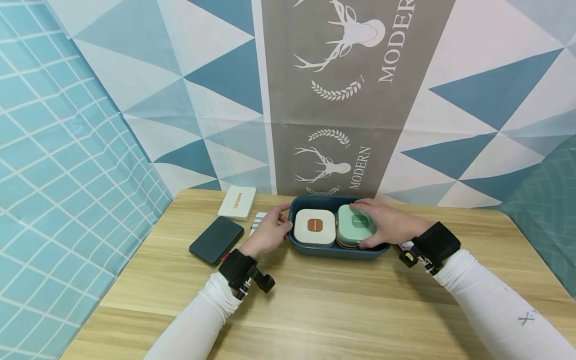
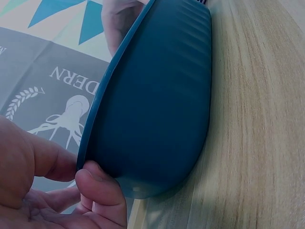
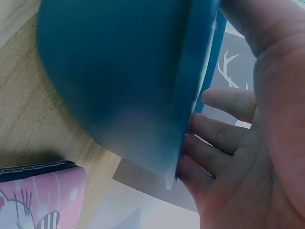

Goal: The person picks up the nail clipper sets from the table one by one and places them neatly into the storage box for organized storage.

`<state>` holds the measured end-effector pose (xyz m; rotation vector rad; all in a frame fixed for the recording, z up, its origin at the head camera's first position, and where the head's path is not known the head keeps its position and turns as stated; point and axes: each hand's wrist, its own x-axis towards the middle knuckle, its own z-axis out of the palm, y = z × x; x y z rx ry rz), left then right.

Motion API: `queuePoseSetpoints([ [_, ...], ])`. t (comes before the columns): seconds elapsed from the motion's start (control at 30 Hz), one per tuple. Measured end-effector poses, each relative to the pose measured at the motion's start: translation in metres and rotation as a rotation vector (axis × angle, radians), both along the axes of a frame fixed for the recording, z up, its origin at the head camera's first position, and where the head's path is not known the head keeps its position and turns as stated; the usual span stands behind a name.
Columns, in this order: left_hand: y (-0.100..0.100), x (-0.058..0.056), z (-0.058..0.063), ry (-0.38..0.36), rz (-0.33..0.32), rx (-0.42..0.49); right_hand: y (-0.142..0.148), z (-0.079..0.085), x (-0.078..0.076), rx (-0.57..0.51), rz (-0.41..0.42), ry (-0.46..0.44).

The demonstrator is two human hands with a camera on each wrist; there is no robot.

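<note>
A dark blue plastic bin [image 1: 339, 253] stands on the wooden table near the wall. Inside it, side by side, are a white square manicure case [image 1: 314, 226] on the left and a light green square case [image 1: 348, 225] on the right. My left hand [image 1: 269, 232] pinches the bin's left end rim between thumb and finger, seen closely in the left wrist view. My right hand [image 1: 391, 220] grips the green case, thumb at its front corner and fingers at its back edge. In the right wrist view several fingertips are hidden behind the bin's rim.
Left of the bin lie a white box [image 1: 237, 202] lettered MANICURE, a black flat case [image 1: 216, 240] and a striped item [image 1: 258, 220] partly behind the left hand. A pink cat-patterned pouch [image 3: 45, 200] lies beyond the bin's right end. A patterned cloth wall [image 1: 330, 110] rises behind.
</note>
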<state>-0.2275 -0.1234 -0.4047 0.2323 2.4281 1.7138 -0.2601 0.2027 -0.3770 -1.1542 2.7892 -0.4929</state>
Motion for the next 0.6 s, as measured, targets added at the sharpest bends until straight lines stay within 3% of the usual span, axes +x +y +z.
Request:
queuePoseSetpoints([
  [0.6, 0.002, 0.0, 0.002, -0.007, 0.025, -0.025, 0.007, 0.015, 0.007, -0.002, -0.067, -0.028],
])
